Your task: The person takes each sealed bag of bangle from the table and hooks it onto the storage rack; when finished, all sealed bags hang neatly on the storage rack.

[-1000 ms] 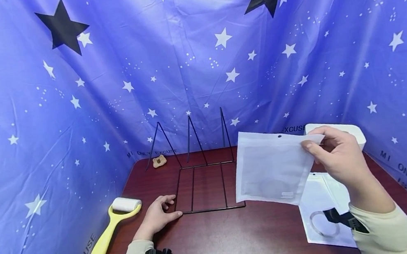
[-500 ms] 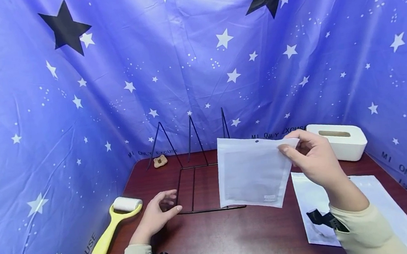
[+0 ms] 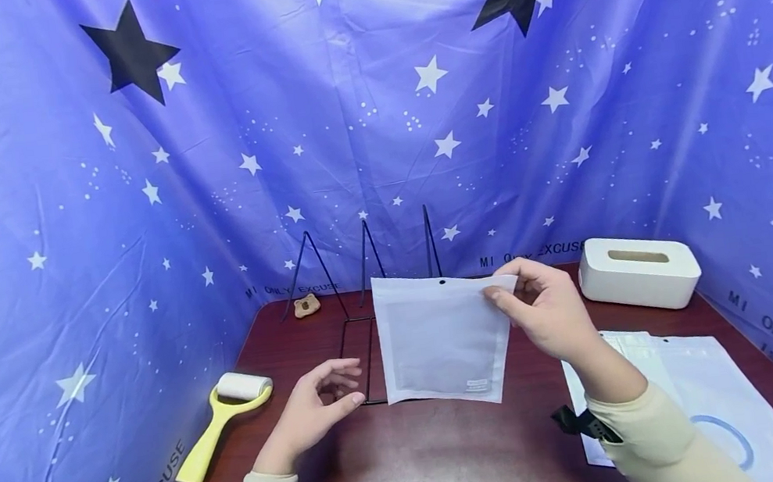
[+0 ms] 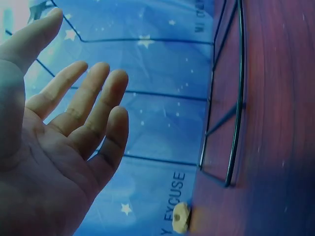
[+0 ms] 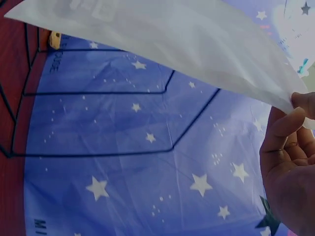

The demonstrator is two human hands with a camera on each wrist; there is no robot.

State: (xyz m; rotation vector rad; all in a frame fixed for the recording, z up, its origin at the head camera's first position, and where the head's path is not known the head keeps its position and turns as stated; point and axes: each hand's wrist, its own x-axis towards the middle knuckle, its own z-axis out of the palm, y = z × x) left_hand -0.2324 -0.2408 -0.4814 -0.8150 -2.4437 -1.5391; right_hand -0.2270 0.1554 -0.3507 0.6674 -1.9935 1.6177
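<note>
My right hand [image 3: 548,309] pinches the top right corner of a white, frosted zip pouch [image 3: 444,337], which hangs upright above the table. The same pouch [image 5: 197,46] spans the top of the right wrist view. Behind it stands a black wire rack [image 3: 368,353], partly hidden by the pouch. My left hand [image 3: 315,409] is raised in front of the rack's left side, fingers loosely bent, holding nothing. In the left wrist view the left palm [image 4: 49,157] faces up, apart from the rack's wires [image 4: 239,98].
More white pouches [image 3: 708,372] lie at the right under my right forearm. A white tissue box [image 3: 637,273] stands at the back right. A yellow-handled lint roller [image 3: 209,440] lies at the left, and a small bear-shaped piece [image 3: 306,305] lies at the back left. Starry blue cloth [image 3: 373,117] walls the table.
My right hand has carried the pouch leftward, in front of the rack. My left hand has come off the rack's left edge and moved slightly right, toward the pouch.
</note>
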